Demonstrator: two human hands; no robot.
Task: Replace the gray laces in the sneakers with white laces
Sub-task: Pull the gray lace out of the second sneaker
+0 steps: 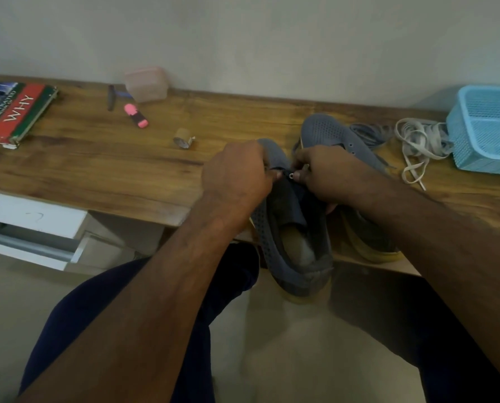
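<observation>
A grey sneaker (295, 245) hangs over the near edge of the wooden desk, heel toward me. My left hand (237, 173) grips its upper on the left side. My right hand (327, 173) pinches the upper at a metal eyelet; a thin grey lace runs up from its fingers. The second grey sneaker (336, 132) lies just behind my right hand, its eyelets bare. A loose grey lace (371, 133) is bunched beyond it. The white laces (420, 144) lie in a tangle to the right, against the basket.
A light blue plastic basket (487, 126) stands at the right. On the desk's left are a book (10, 112), a pink highlighter (136, 115), a pen (111, 97), a pink box (146, 82) and a tape roll (183, 138). A white drawer (30, 228) hangs under the desk (97, 170).
</observation>
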